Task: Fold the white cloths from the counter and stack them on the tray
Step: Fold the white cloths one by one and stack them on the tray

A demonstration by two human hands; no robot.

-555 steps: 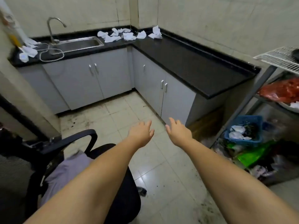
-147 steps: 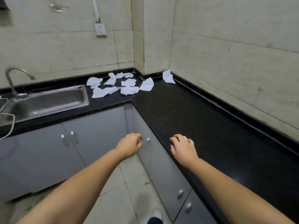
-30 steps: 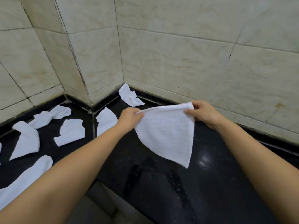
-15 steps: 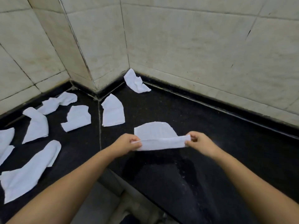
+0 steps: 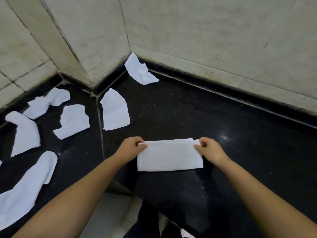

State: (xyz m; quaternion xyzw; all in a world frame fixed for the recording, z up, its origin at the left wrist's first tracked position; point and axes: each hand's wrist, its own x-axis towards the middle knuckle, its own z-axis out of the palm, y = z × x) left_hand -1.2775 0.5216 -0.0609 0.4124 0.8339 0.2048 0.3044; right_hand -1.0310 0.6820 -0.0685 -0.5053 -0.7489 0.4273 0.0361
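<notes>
Left hand (image 5: pixel 131 148) pinches the far left corner of the folded cloth (image 5: pixel 169 156), fingers curled on the edge. Right hand (image 5: pixel 208 148) pinches the far right corner the same way. Cloth lies flat on the black counter (image 5: pixel 223 121) as a long rectangle, close to the front edge, just right of the inner corner seam. Loose cloths: one flat cloth (image 5: pixel 115 112) just right of the seam near the back, one crumpled cloth (image 5: pixel 139 72) against the wall in the back corner, several more (image 5: pixel 72 121) scattered over the left counter run. Tiled wall (image 5: pixel 205 31) behind.
</notes>
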